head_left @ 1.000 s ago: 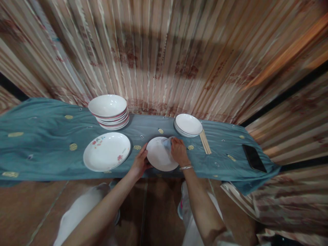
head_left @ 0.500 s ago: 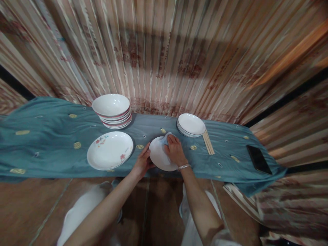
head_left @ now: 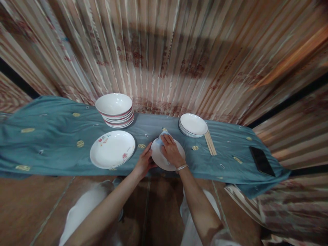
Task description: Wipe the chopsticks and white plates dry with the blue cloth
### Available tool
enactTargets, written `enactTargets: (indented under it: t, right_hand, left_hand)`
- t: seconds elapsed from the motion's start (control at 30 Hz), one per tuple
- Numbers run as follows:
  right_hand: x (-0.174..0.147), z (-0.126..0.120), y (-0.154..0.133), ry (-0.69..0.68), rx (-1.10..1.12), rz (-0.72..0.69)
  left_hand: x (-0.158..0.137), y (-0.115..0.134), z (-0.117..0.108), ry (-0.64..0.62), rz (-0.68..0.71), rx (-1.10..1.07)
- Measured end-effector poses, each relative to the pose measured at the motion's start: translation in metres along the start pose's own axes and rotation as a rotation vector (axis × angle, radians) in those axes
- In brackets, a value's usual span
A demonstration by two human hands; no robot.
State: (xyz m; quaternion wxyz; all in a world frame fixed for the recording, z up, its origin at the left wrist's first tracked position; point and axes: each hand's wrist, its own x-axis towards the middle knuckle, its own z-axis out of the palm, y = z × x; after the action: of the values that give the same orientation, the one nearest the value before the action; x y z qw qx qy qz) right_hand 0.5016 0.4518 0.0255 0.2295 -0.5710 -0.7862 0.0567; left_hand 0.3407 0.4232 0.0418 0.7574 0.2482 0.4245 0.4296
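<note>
A small white plate (head_left: 180,150) with a dark rim is at the front middle of the cloth-covered table. My left hand (head_left: 145,161) grips its left edge, thumb on top and the other fingers underneath, partly hidden. Over the plate, my right hand (head_left: 172,150) presses a light blue cloth (head_left: 162,135) against the upper surface. Most of the cloth is covered by the fingers. A silver bracelet (head_left: 182,167) circles the right wrist.
Left of the hands lie white oval plates with flowers (head_left: 112,150), and behind them a stack of red-rimmed bowls (head_left: 115,106). To the right are stacked small plates (head_left: 194,124), wooden chopsticks (head_left: 210,143) and a black phone (head_left: 261,160). A pleated curtain (head_left: 153,58) hangs behind the teal tablecloth (head_left: 58,143).
My right hand and the cloth have slid left across the plate, uncovering its right side. The left hand keeps its hold. The whole view has shifted slightly.
</note>
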Motion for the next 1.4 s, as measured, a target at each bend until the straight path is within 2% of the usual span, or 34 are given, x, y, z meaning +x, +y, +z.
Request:
enactTargets:
  t: [0.33, 0.57, 0.73, 1.03, 1.27, 1.4]
  right_hand:
    - [-0.001, 0.004, -0.011, -0.026, 0.194, -0.100]
    - [-0.003, -0.002, -0.022, -0.085, 0.253, -0.115]
    - [-0.006, -0.005, -0.026, -0.089, 0.284, -0.150]
    - [-0.013, -0.013, -0.036, -0.127, 0.333, -0.173]
    - [-0.024, -0.029, -0.046, -0.200, 0.417, -0.170]
    - [-0.032, -0.036, -0.049, -0.224, 0.469, -0.171]
  left_hand:
    - [-0.001, 0.001, 0.003, 0.031, -0.025, -0.014]
    - [0.002, -0.001, 0.001, -0.022, -0.014, -0.017]
    - [0.002, 0.002, 0.001, -0.034, -0.088, -0.081]
    - [0.008, -0.001, -0.004, -0.068, -0.140, -0.137]
    - [0.008, -0.001, -0.003, 0.030, -0.095, -0.113]
    - [0.006, 0.001, -0.001, 0.023, -0.054, -0.125]
